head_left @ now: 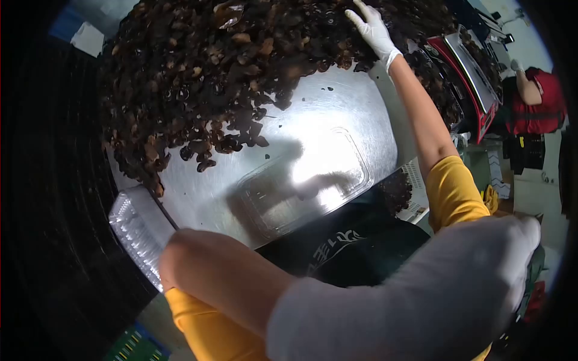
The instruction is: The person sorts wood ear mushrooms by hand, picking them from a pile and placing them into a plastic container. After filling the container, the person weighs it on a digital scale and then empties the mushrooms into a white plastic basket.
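My right hand [374, 33], in a thin white glove, reaches to the far edge of a large heap of dark brown, glossy leafy pieces [198, 72]. Its visible fingers are spread and it rests on or just over the heap, holding nothing I can see. Very near the camera, my left hand [409, 295] is a large blurred grey-white gloved shape across the lower view; its fingers are too smeared to read. Between my arms, a shallow clear plastic tray [256, 207] lies at the near edge of the shiny metal table [346, 99].
Clear plastic containers [135, 225] stand at the table's left corner. A red-framed object with a grey panel [469, 72] is at right, near more brown pieces. Below it is a white perforated basket [415, 183]. A co-worker in a red top [548, 105] stands farther right.
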